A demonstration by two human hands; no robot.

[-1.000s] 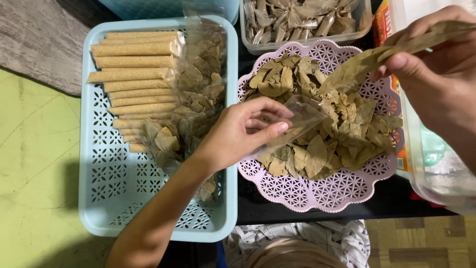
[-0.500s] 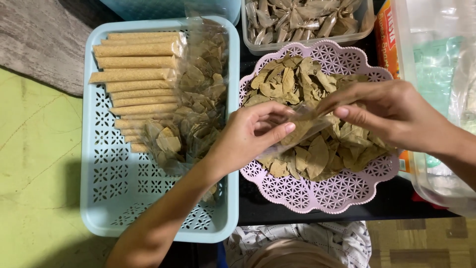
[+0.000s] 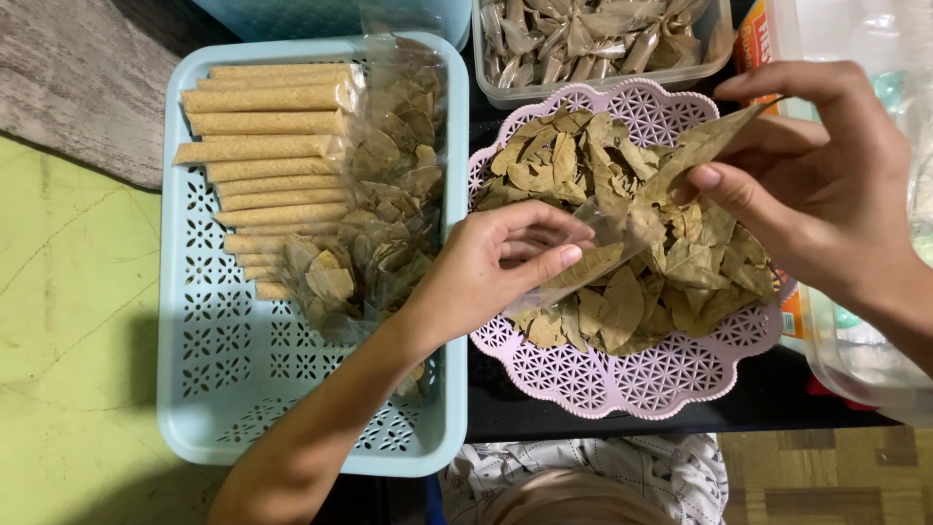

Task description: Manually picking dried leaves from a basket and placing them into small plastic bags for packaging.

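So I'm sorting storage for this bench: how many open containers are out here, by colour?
Blue basket: 1
Pink basket: 1
Clear tub at the top: 1
Clear bin at the right edge: 1
Total: 4

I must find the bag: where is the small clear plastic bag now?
In the head view, the small clear plastic bag is at centre, held by the left hand over the pink lattice tray of dried leaves.
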